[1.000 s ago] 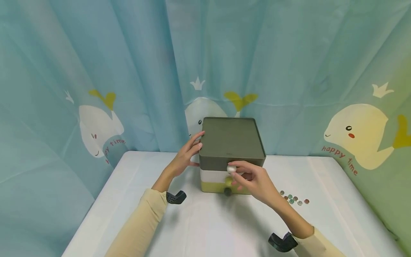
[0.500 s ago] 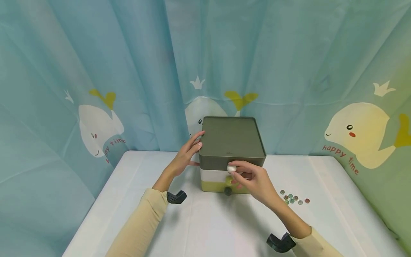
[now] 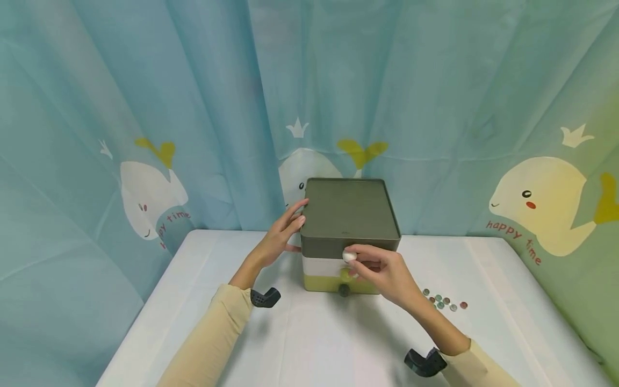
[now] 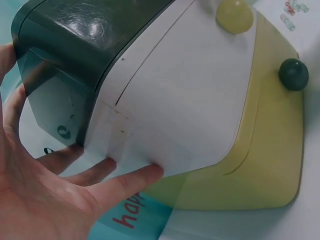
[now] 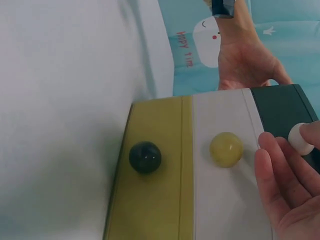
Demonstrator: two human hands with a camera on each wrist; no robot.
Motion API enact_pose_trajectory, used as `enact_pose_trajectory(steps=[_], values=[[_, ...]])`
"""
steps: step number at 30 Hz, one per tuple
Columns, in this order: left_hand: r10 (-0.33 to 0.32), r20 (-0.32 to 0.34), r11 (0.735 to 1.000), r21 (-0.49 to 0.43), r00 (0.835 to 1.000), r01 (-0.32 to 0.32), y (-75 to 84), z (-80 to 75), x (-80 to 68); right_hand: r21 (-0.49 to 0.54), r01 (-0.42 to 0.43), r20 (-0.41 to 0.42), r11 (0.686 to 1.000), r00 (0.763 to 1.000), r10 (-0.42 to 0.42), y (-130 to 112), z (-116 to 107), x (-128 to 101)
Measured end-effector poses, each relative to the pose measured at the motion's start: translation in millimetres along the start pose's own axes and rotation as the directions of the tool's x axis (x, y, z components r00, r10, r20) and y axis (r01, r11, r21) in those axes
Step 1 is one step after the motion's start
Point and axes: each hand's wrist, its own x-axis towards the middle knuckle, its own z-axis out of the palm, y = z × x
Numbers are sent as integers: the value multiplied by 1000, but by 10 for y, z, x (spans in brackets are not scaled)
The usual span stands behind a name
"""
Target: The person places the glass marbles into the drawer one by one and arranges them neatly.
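Observation:
A small three-drawer box (image 3: 348,212) stands at the back middle of the table, with a dark grey top, a white middle and a yellow-green bottom. My left hand (image 3: 285,231) lies flat against the box's left side (image 4: 165,110), fingers (image 4: 125,180) straight. My right hand (image 3: 361,262) pinches the white knob (image 3: 348,256) of the top drawer between thumb and fingertips (image 5: 272,150). Below it are the yellow knob (image 5: 226,149) of the middle drawer and the dark knob (image 5: 145,156) of the bottom drawer. All drawers look closed.
Several small coloured beads (image 3: 444,301) lie on the white table (image 3: 309,344) to the right of the box. A blue curtain (image 3: 145,107) with whale prints hangs close behind the table. A black wrist mount (image 3: 265,296) sits on each forearm.

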Motion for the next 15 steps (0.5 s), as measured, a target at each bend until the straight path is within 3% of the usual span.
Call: enact_pose_trajectory(steps=[15], values=[[-2,-12,1000,16,1000,2,-4,23,16,-8,-7,14,1000,1000,7,-19,-26,-54]])
